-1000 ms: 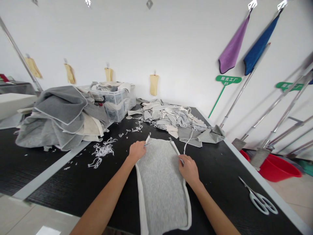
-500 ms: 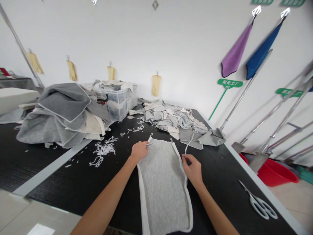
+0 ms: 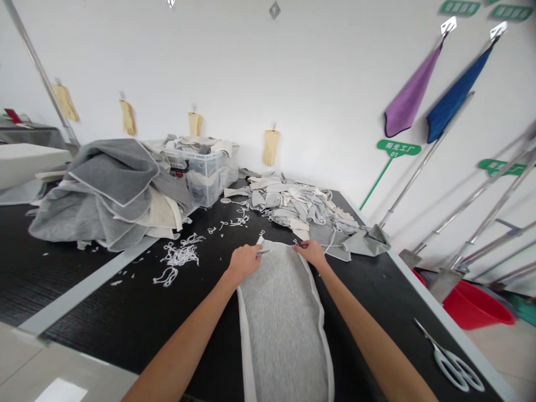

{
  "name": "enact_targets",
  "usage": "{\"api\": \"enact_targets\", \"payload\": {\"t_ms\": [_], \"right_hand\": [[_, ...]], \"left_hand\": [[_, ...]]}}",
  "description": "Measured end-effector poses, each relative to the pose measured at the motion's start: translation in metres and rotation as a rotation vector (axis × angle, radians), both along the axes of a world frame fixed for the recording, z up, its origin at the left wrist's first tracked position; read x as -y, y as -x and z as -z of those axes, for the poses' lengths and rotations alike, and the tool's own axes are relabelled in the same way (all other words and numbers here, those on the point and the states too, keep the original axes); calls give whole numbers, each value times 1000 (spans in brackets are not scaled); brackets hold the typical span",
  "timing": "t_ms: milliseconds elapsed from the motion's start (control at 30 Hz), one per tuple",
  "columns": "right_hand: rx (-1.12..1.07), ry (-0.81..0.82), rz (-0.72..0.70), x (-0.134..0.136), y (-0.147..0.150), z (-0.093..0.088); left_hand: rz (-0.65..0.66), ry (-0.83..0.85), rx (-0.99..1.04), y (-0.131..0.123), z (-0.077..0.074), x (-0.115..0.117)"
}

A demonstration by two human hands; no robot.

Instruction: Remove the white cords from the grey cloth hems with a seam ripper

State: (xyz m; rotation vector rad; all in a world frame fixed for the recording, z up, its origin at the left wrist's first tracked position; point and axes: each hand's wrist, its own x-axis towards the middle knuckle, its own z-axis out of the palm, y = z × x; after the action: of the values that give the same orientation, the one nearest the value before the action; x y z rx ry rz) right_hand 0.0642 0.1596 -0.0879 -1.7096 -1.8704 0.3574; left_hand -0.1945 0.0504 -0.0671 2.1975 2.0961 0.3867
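Note:
A long grey piece of fabric [image 3: 280, 318] with white bound sides lies in front of me on the black table [image 3: 377, 312]. At its upper left corner my left hand [image 3: 245, 262] is closed, and a small pointed metal tool [image 3: 264, 252] sticks out of the fingers over the cloth. Most of that tool is hidden in the hand. My right hand [image 3: 313, 254] pinches the fabric's upper right corner, where a loose white thread end shows. Another thread tuft stands at the upper left corner.
White scissors [image 3: 454, 363] lie at the right. White thread scraps [image 3: 182, 254] are scattered left of the fabric. Beyond it lies a heap of grey and white cloth pieces [image 3: 301, 204]. A larger grey cloth pile [image 3: 104, 195] and a clear plastic bin [image 3: 209, 178] stand at the left.
My right hand has moved up and left along the fabric's right side to the upper right corner. The left hand stays at the upper left corner. The camera view has shifted slightly.

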Motion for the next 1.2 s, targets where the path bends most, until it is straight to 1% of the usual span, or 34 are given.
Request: {"api": "enact_targets", "payload": {"t_ms": [167,367,467,567,667,800,900,1067,1200], "right_hand": [[-60,18,-9,-13,12,14],[-253,23,35,-19,5,19],[-384,40,66,-16,-2,16],[-494,61,77,-9,-11,8],[-573,82,78,-3,-19,0],[-635,110,48,-2,-27,-5],[-646,123,25,-2,-30,-7],[-644,111,-14,3,-30,-17],[-631,82,-59,5,-28,-25]], "left_hand": [[1,3,19,2,-1,-1],[7,23,45,4,-1,-1],[8,28,59,4,-3,0],[14,24,78,3,-4,0],[30,14,103,1,-4,1],[55,-8,163,-2,-7,2],[90,-16,230,-4,-14,2],[226,-5,341,-16,-36,-3],[279,12,337,-31,-52,-13]]}}
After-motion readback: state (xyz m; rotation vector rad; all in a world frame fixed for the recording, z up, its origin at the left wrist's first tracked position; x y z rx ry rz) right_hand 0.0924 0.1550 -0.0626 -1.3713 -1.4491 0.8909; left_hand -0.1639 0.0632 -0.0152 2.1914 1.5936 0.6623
